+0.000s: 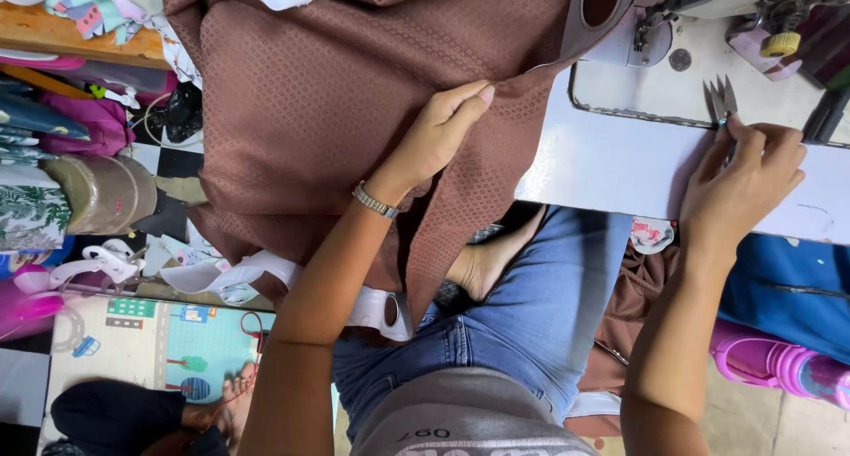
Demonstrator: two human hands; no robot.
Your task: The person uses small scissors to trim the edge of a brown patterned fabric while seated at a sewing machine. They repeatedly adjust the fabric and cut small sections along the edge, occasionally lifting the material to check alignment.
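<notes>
A: The brown woven cloth with the small diamond pattern (pixel 354 102) is lying over the left part of the white counter (pixel 620 168) and is hanging down from its edge onto the lap. Where are the hands sitting now?

B: The left hand (pixel 438 133) is resting flat on the cloth near its edge, the fingers pressed together and stretched toward the white sewing machine (pixel 708 31). The right hand (pixel 748 177) is lying on the counter, well apart from the cloth, and it is pinching the small metal thread snips (pixel 722 102), with the blades pointing up toward the machine.

A: So the cloth is not under the needle?

B: I cannot tell this exactly. The cloth edge is reaching close to the machine base, but the needle area is cut off at the top of the picture.

A: How is one doing this well, in your opinion?

B: I think the left hand should be keeping the cloth smooth and under light tension, because the hanging part is heavy and could be pulling the edge off the counter. The snips should be coming to the thread with the blades turned away from the fabric, so that only thread is being cut. Also the other fingers must be staying clear of the blades.

A: And around the person?

B: A roll of tape (pixel 102 195) and many scraps are lying at the left.
</notes>
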